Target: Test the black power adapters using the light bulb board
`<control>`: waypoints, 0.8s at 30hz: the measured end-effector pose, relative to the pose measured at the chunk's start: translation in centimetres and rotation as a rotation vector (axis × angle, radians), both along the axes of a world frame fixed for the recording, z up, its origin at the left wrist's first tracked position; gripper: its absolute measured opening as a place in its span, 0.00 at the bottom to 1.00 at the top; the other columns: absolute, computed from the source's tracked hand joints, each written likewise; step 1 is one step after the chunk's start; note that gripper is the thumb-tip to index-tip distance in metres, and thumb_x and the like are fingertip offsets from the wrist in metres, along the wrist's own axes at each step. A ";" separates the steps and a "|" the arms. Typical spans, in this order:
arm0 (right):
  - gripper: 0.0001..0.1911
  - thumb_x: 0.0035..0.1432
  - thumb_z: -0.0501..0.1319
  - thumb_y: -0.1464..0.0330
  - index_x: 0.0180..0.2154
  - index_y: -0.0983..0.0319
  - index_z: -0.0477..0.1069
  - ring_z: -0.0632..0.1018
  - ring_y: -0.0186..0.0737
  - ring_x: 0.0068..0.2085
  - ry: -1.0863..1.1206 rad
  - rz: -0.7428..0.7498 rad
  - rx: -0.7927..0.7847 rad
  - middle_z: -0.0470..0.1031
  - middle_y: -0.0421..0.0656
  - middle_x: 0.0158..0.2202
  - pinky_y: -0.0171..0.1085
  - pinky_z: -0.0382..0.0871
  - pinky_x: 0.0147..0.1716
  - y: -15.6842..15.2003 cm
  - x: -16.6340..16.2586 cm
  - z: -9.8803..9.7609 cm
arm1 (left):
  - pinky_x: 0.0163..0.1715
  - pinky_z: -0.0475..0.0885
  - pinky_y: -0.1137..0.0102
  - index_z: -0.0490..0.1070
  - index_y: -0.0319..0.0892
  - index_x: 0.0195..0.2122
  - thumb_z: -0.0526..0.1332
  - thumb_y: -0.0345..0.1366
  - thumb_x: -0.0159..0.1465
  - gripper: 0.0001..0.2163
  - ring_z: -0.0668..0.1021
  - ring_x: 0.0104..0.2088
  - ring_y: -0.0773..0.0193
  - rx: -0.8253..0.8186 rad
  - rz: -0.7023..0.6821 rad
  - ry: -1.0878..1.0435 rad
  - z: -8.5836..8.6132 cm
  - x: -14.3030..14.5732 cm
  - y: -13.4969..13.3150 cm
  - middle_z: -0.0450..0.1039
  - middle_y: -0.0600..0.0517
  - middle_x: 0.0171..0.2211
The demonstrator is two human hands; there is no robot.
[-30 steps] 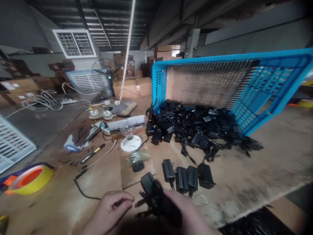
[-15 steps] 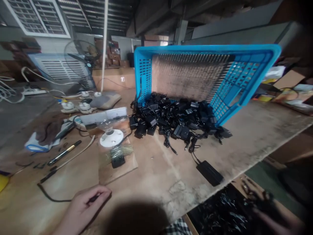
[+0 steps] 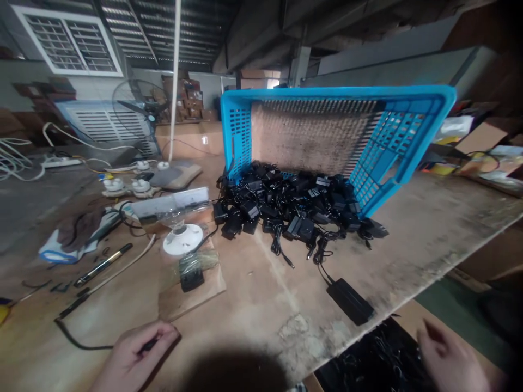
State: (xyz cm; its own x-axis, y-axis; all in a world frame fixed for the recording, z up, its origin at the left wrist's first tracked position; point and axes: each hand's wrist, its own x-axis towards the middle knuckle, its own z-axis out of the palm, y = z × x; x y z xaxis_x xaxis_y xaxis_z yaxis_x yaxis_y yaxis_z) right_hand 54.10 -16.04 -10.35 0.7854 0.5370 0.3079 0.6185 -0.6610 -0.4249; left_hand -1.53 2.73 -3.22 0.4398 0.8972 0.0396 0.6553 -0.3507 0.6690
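Across a scuffed, stained wooden workbench (image 3: 429,256) under a corrugated roof (image 3: 175,32), stacked cardboard boxes (image 3: 183,95) stood behind a pedestal fan (image 3: 139,109). A blue plastic crate (image 3: 327,93) leaned tilted on one edge, its grimy mesh panel facing the person. Against its lower edge lay a heap of black power adapters (image 3: 281,212), their matte cases and glossy cords too tangled to count. One separate adapter (image 3: 350,300) lay well apart, near the bench's front edge. A white lamp holder (image 3: 182,239) sat left of the heap. At the bottom left, the left hand (image 3: 133,356) curled around and pinched a slim black piece (image 3: 149,344), too small to identify. The blurred right hand (image 3: 449,362), fingers spread, was over a dark tray of black scraps (image 3: 371,359) below the bench edge; any contact could not be made out. A dark shadow (image 3: 232,370) obscured the bench's bottom centre.
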 end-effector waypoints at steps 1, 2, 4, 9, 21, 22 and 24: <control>0.27 0.58 0.52 0.51 0.50 0.58 0.75 0.82 0.59 0.37 0.010 0.008 0.095 0.80 0.54 0.39 0.51 0.77 0.32 2.3 -0.6 2.1 | 0.31 0.75 0.79 0.78 0.45 0.30 0.55 0.53 0.69 0.20 0.80 0.29 0.61 0.016 0.002 -0.009 0.0 0.0 0.0 0.78 0.54 0.28; 0.26 0.59 0.53 0.51 0.51 0.58 0.74 0.81 0.57 0.41 -0.007 0.087 0.165 0.79 0.53 0.45 0.50 0.76 0.37 4.7 -1.7 4.2 | 0.30 0.74 0.79 0.77 0.45 0.29 0.56 0.53 0.69 0.20 0.80 0.29 0.61 0.035 0.007 -0.019 0.1 0.0 -0.1 0.78 0.54 0.27; 0.25 0.59 0.56 0.55 0.54 0.57 0.72 0.81 0.52 0.42 0.056 0.383 0.074 0.79 0.50 0.45 0.45 0.74 0.39 9.8 -4.6 7.5 | 0.29 0.74 0.79 0.77 0.45 0.29 0.57 0.53 0.68 0.20 0.80 0.27 0.62 0.060 0.000 -0.040 0.2 0.0 -0.2 0.78 0.54 0.27; 0.18 0.47 0.62 0.70 0.42 0.60 0.79 0.77 0.41 0.28 0.190 0.611 -0.104 0.78 0.41 0.27 0.36 0.68 0.29 18.4 -9.2 10.8 | 0.28 0.72 0.79 0.76 0.45 0.27 0.56 0.50 0.69 0.20 0.78 0.25 0.63 0.099 -0.013 -0.123 0.7 0.3 -0.6 0.75 0.54 0.23; 0.14 0.54 0.50 0.81 0.29 0.59 0.68 0.76 0.42 0.38 0.094 1.390 -0.013 0.75 0.44 0.35 0.40 0.73 0.37 15.3 -22.7 10.8 | 0.24 0.66 0.76 0.77 0.42 0.30 0.55 0.46 0.69 0.17 0.71 0.22 0.65 0.123 0.069 -0.247 0.8 0.3 -1.0 0.68 0.55 0.19; 0.13 0.53 0.50 0.81 0.30 0.59 0.67 0.77 0.43 0.40 0.127 1.363 0.000 0.75 0.46 0.38 0.40 0.73 0.39 15.3 -23.4 10.5 | 0.23 0.64 0.76 0.77 0.42 0.31 0.55 0.45 0.69 0.17 0.68 0.20 0.66 0.118 0.061 -0.251 0.8 0.2 -1.0 0.64 0.56 0.18; 0.13 0.54 0.50 0.81 0.33 0.60 0.67 0.77 0.44 0.45 0.181 1.310 0.041 0.74 0.48 0.44 0.42 0.74 0.43 15.3 -24.3 10.4 | 0.22 0.60 0.76 0.75 0.41 0.33 0.55 0.44 0.68 0.14 0.64 0.19 0.68 0.092 0.054 -0.280 1.0 0.2 -1.2 0.57 0.59 0.17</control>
